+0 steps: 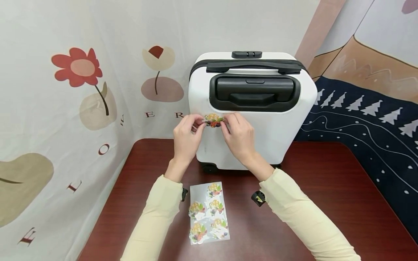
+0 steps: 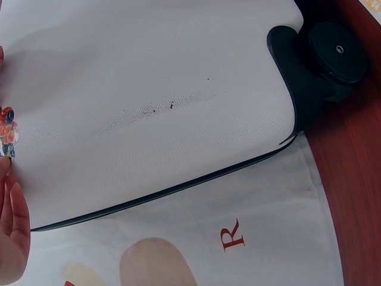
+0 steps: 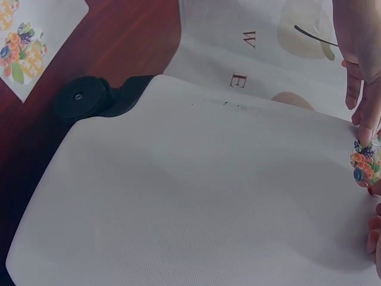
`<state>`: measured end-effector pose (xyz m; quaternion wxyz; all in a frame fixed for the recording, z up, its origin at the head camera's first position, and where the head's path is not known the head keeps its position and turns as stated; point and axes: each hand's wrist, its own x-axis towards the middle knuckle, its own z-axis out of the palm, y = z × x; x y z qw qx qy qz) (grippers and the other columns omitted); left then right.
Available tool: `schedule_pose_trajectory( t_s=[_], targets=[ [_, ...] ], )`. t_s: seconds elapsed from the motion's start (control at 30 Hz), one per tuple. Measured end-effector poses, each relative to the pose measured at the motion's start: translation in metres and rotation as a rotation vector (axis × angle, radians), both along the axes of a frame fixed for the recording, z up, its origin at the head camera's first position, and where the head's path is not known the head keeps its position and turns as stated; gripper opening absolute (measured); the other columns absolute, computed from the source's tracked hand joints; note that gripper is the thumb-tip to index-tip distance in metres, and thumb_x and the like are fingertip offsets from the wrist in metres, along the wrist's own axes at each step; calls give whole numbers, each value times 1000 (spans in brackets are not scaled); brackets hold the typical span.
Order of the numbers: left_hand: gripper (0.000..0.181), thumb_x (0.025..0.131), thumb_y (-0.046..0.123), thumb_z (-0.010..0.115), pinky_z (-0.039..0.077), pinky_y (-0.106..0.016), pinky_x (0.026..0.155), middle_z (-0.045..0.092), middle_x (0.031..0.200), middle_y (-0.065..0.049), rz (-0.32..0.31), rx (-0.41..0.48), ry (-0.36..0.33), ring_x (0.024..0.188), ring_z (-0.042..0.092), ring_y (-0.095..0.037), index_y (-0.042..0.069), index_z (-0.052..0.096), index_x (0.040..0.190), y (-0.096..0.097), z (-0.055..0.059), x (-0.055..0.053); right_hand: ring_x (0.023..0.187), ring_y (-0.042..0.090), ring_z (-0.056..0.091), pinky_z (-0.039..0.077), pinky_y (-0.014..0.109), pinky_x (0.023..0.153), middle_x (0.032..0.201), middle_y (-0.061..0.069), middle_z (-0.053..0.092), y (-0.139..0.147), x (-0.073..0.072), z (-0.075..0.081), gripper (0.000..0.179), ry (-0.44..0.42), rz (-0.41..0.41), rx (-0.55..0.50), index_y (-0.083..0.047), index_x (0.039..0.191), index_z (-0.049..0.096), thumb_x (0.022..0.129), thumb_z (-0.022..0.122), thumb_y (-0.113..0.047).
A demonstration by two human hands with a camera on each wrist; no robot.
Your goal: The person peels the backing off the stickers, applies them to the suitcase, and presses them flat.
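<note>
A fruit-patterned sticker (image 1: 213,120) is stretched between both hands against the upper front of a white suitcase (image 1: 241,141). The left hand (image 1: 187,136) pinches its left edge between thumb and fingers. At the opposite edge, the right hand (image 1: 239,136) pinches it the same way. In the left wrist view only part of the sticker (image 2: 8,132) shows, at the left border. The right wrist view catches the sticker (image 3: 365,162) at its right border, fingers at both ends. Whether its back touches the suitcase I cannot tell.
A sticker sheet (image 1: 203,188) with several more fruit stickers lies on the dark red table (image 1: 147,163) between the forearms. The suitcase has a black recessed handle (image 1: 254,92) and a wheel (image 2: 339,52). Dark specks (image 2: 171,106) mark its white shell. Printed curtains (image 1: 130,32) stand behind.
</note>
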<state>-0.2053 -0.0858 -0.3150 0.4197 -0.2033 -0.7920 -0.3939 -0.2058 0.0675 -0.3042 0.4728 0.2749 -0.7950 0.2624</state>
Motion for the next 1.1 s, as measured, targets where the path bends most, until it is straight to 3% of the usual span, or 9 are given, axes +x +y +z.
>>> schedule_pose_trajectory(
  t_s=[0.5, 0.7, 0.8, 0.9, 1.1],
  targets=[
    [13, 82, 2, 66, 51, -28, 60, 59, 79, -11, 21, -17, 4, 68, 60, -19, -1, 60, 93, 2, -5, 2, 68, 23, 58, 50, 33, 58, 80, 12, 59, 2, 0, 1, 11, 1, -7, 8, 2, 87, 60, 80, 68, -3],
    [23, 81, 2, 67, 52, -29, 60, 61, 79, -13, 15, 34, -3, 68, 62, -22, -3, 55, 100, 0, -3, 3, 67, 23, 57, 48, 33, 57, 80, 11, 58, 2, 0, 1, 9, 7, -12, 23, 1, 86, 60, 81, 66, -4],
    [19, 81, 3, 68, 52, -29, 61, 62, 80, -12, -1, 61, -40, 68, 61, -20, -2, 58, 95, -5, -2, 3, 68, 23, 58, 49, 33, 58, 80, 11, 58, 3, 0, 1, 9, -17, -8, 28, 1, 87, 60, 81, 65, -3],
    [10, 81, 5, 68, 51, -28, 62, 63, 81, -9, -56, 39, -111, 70, 61, -18, 1, 62, 88, -10, 0, 4, 70, 23, 58, 49, 33, 60, 81, 12, 58, 4, 2, 3, 10, -58, 3, 34, 1, 89, 60, 81, 65, -1],
    [9, 86, 8, 63, 51, -29, 66, 65, 85, -8, -151, -31, -262, 77, 61, -17, 2, 65, 93, -14, 8, 12, 66, 22, 53, 45, 29, 57, 79, 13, 55, 9, 6, 12, 15, -183, 137, 5, 4, 90, 58, 77, 65, 5]
  ],
)
